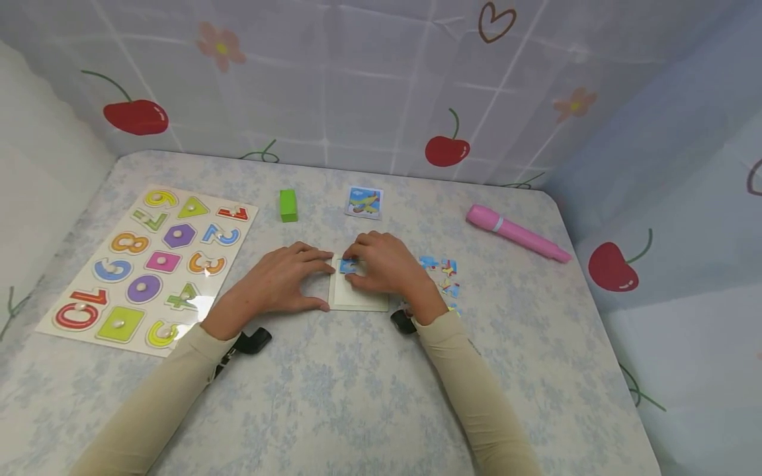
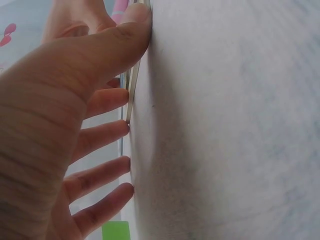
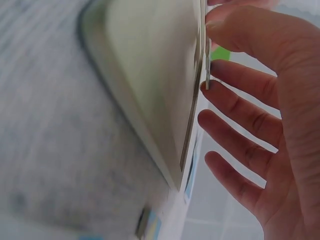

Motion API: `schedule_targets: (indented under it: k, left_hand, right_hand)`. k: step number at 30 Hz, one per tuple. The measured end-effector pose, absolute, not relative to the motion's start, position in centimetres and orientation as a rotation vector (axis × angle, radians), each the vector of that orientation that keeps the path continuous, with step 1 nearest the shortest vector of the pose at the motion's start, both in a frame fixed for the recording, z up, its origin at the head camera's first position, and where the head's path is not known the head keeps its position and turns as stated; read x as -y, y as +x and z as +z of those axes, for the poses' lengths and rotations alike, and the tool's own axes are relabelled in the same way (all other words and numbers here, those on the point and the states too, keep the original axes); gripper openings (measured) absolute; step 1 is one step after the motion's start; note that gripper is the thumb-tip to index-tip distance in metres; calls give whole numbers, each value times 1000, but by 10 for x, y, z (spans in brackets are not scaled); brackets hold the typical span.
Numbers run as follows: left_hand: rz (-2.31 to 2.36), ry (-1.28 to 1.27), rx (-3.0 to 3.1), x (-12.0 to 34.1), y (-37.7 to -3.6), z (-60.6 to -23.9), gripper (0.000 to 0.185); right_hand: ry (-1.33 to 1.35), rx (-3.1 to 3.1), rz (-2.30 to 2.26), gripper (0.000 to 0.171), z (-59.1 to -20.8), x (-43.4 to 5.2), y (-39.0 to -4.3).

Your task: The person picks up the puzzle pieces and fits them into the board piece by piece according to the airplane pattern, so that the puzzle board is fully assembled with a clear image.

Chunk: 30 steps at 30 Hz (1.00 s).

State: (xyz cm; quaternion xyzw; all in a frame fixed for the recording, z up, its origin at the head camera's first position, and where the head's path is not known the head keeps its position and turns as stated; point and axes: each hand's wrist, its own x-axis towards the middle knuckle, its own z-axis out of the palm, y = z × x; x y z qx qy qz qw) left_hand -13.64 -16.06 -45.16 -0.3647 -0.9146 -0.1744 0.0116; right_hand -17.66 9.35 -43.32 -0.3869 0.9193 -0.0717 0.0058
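Two hands meet at the middle of the head view, over a small white puzzle tray lying flat on the bench. Your left hand rests palm down with straight, spread fingers, its fingertips touching the tray's left edge; the left wrist view shows the thumb pressed against that edge. Your right hand arches over the tray's upper part, fingertips on a blue puzzle piece sitting in the upper left corner of the tray; whether it pinches the piece or only presses it flat you cannot tell from these views. The likeliest slip, as I judge it: press the piece at an angle and it will lift at one side or skid the light tray, since only fingertips brace it. Loose pieces lie just right of your right wrist, where the sleeve could sweep them. A reference picture lies above centre, near a green block
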Motion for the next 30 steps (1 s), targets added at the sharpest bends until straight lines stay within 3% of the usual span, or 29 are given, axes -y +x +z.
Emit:
schedule_targets:
  k: [19, 30]
  left_hand:
    - [-534, -1144, 2864, 159, -135, -451, 68]
    - [-496, -1140, 2885, 160, -134, -449, 68]
  right_hand:
    - [-1198, -2837, -189, 36, -430, -88, -175]
    - [-1121, -2888, -339, 35, -419, -110, -178]
